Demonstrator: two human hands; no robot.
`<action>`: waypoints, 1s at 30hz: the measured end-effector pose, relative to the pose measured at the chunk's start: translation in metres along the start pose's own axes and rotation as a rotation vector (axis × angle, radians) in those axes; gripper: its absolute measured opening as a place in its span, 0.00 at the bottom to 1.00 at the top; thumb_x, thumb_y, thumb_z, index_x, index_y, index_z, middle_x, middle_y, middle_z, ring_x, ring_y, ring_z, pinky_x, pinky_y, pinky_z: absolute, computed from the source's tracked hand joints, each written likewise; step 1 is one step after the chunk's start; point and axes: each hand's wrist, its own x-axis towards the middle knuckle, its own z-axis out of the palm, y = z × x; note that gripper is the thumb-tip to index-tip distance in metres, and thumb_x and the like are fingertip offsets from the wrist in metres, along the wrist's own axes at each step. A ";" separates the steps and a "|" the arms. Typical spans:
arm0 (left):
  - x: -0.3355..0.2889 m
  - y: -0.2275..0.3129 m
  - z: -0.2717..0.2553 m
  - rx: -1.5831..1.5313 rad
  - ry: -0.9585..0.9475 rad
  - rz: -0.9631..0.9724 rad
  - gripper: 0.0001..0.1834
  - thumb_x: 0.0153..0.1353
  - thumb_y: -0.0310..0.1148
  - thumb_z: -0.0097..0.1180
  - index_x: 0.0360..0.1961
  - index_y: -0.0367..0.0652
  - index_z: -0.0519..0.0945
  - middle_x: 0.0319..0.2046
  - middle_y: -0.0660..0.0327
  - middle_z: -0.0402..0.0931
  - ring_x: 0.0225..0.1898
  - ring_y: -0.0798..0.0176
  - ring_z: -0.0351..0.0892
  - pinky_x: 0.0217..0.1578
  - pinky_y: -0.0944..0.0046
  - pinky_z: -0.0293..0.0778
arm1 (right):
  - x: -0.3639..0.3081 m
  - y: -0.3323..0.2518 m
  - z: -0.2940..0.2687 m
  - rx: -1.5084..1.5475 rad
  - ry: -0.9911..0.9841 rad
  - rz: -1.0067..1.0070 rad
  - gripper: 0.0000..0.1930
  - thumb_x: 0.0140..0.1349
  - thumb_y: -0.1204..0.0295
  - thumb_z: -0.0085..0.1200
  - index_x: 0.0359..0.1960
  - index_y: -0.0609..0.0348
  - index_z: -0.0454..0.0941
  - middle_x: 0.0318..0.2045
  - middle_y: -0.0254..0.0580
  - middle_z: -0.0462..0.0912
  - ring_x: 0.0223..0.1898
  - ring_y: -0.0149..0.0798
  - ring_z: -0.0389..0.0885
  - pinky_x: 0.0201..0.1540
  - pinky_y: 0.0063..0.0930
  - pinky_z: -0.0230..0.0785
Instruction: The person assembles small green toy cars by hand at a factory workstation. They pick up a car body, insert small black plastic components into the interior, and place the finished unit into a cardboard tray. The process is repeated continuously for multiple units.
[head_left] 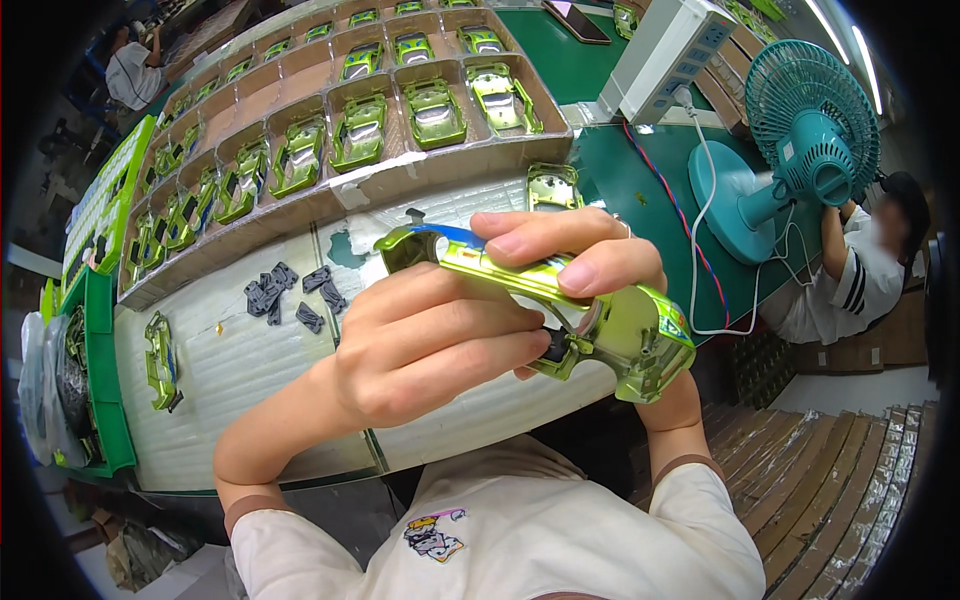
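Both my hands hold one shiny green toy car body (640,335) just above the table's near edge. My right hand (570,255) wraps over its top from the far side, fingers pointing left. From the left, my left hand (430,345) closes on its underside, fingertips pressing a small dark part (556,345) into the shell. One more green car body (553,186) lies on the white mat behind my hands.
A cardboard tray (440,170) with compartments full of green car bodies runs along the far side. Several small dark plastic parts (290,295) and a lone green shell (160,362) lie on the white mat. A teal desk fan (810,150), a power strip (668,55) and a seated person (860,270) are at the right.
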 end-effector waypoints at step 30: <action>-0.008 -0.016 -0.005 -0.924 0.045 -0.750 0.23 0.45 0.30 0.67 0.42 0.37 0.71 0.38 0.58 0.72 0.40 0.67 0.75 0.40 0.65 0.73 | -0.005 0.031 -0.016 -0.027 0.028 0.060 0.06 0.51 0.72 0.61 0.28 0.56 0.77 0.29 0.35 0.80 0.36 0.34 0.77 0.48 0.34 0.66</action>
